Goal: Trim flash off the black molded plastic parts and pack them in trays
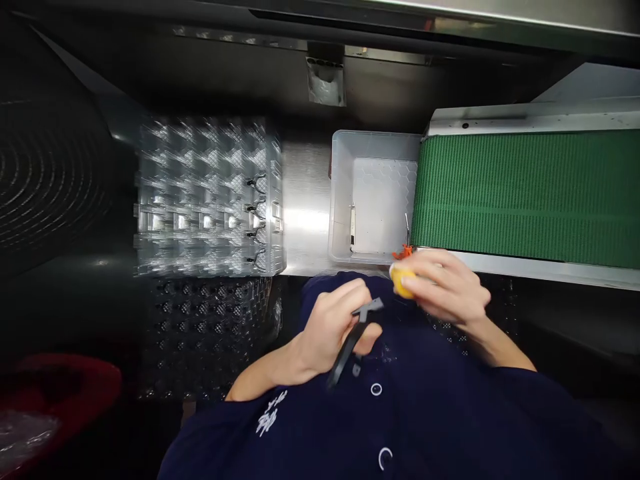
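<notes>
My left hand [333, 327] is closed around a black curved plastic part [346, 350], which has a forked grey-black upper end and hangs slanted in front of my shirt. My right hand [447, 283] pinches a small rounded yellow piece [403, 280] that looks soft; its exact kind does not show. The two hands are apart, with the yellow piece a little above and to the right of the black part. Just beyond my right fingers, an orange tool [403, 253] with a thin metal rod sits at the bin's corner, partly hidden.
A clear plastic compartment tray [200, 200] lies at left, with several thin black parts [257, 210] along its right column. Another tray [200, 327] sits lower down. A translucent bin [341, 200] stands mid-bench beside a green conveyor belt [520, 200]. A red object [75, 387] is at lower left.
</notes>
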